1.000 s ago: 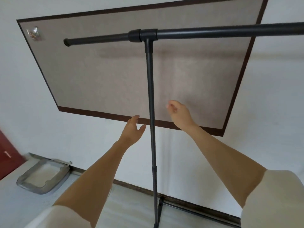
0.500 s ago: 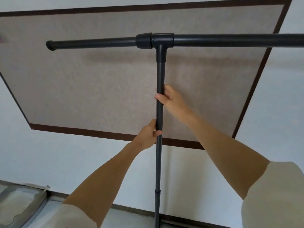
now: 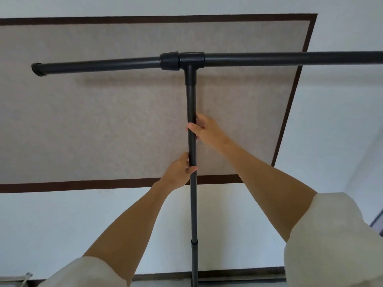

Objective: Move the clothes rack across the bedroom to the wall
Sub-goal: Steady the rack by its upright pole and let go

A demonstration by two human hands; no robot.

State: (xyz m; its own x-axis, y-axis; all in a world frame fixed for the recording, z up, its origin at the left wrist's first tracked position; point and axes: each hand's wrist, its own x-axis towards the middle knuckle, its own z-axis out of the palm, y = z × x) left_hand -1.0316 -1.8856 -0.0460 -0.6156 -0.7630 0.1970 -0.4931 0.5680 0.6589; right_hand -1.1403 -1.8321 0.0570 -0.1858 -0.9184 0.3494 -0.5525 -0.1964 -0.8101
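White wall [image 3: 331, 121] with brown-bordered beige panel [image 3: 103, 121] faces both hands, left hand [image 3: 178, 175] and right hand [image 3: 205, 130] wrapped around the black metal clothes rack pole [image 3: 193, 204].

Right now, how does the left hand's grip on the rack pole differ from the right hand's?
The left hand grips lower on the black metal upright pole; the right hand grips higher up. The left hand comes at the pole from its left side, the right hand from its right side. Both are closed around the same pole, below the black T-joint, with bare forearms and rolled cream sleeves.
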